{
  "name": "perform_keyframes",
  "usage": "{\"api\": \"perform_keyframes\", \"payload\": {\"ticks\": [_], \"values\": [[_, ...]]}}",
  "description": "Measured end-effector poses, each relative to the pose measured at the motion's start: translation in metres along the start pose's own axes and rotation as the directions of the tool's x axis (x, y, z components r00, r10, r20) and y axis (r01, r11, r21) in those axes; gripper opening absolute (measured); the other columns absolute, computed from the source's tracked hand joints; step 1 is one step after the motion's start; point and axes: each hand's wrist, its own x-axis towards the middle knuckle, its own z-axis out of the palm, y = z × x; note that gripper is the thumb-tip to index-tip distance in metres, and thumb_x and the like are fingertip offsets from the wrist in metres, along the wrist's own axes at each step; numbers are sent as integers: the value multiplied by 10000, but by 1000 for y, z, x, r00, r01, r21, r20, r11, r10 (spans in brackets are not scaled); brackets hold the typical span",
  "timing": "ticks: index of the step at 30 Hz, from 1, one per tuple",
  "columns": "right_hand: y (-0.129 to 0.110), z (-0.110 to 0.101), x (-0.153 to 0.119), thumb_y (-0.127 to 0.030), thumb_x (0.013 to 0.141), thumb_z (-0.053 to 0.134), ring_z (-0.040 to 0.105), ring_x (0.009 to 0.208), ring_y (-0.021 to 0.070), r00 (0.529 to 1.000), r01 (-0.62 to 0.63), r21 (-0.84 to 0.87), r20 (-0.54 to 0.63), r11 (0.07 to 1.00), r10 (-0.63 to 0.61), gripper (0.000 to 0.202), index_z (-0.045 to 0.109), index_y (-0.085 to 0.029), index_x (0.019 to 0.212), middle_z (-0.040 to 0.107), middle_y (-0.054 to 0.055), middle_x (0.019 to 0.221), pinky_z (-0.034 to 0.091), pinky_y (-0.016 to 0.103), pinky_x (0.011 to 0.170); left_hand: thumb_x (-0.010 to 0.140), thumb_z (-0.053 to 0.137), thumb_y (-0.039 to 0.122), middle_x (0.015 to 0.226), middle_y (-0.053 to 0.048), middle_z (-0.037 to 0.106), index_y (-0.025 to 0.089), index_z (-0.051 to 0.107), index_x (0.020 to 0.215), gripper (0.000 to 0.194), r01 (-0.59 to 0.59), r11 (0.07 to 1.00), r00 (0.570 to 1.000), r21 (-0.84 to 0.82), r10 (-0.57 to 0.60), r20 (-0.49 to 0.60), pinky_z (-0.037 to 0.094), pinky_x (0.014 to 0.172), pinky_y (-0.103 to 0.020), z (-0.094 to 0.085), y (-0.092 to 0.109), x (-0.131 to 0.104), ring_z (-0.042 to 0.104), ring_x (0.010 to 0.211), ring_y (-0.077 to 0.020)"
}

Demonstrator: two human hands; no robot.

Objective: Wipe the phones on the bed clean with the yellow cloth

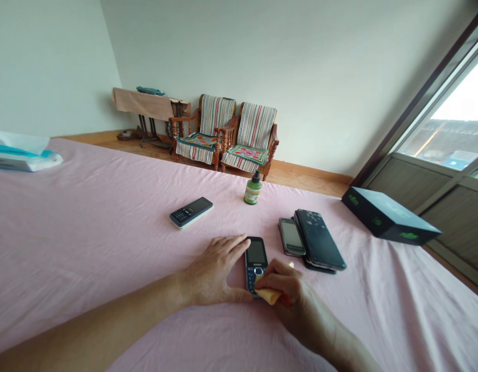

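Note:
A dark keypad phone [256, 253] lies face up on the pink cloth. My left hand [213, 271] holds it from the left, with fingers at its upper left edge and the thumb at its bottom end. Pinched in my right hand [291, 289] is a folded yellow cloth [269, 295], which touches the phone's keys. Something orange-red shows under the right fingers. A second keypad phone [191, 212], stacked on a pale item, rests farther back to the left. To the right are a small grey phone [291, 236] and a large dark phone [319, 237] on top of another flat item.
A green bottle with a black cap [253, 190] stands near the far edge of the pink-covered surface [107, 217]. At the right is a black box [389, 214], and a tissue pack [24, 157] lies far left. Two wooden chairs and a small table stand beyond.

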Motion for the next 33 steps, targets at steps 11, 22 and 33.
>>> {"api": "perform_keyframes", "payload": {"ticks": [11, 22, 33], "values": [[-3, 13, 0, 75, 726, 496, 517, 690, 112, 995, -73, -107, -79, 992, 65, 280, 619, -173, 679, 528, 2, 785, 336, 227, 597, 657, 716, 649, 1487, -155, 349, 193, 350, 1423, 964, -8, 1000, 999, -12, 8, -40, 281, 1087, -504, 5, -3, -1, 331, 1349, -344], [-6, 2, -4, 122, 649, 425, 544, 733, 118, 1000, 4, -64, 21, 998, -3, 382, 636, -182, 742, 565, 10, 838, 362, 217, 607, 674, 672, 695, 1487, -159, 348, 197, 349, 1425, 957, -9, 1000, 999, -17, 9, -31, 267, 1085, -509, 3, -2, -1, 326, 1350, -348], [-7, 6, -4, 129, 674, 440, 547, 783, 119, 997, 34, -78, 66, 996, -29, 399, 637, -194, 800, 562, 5, 879, 377, 224, 657, 654, 752, 581, 1491, -154, 343, 199, 337, 1426, 957, -25, 1000, 999, 3, 25, -48, 260, 1092, -492, 7, -4, -1, 330, 1351, -341]]}}
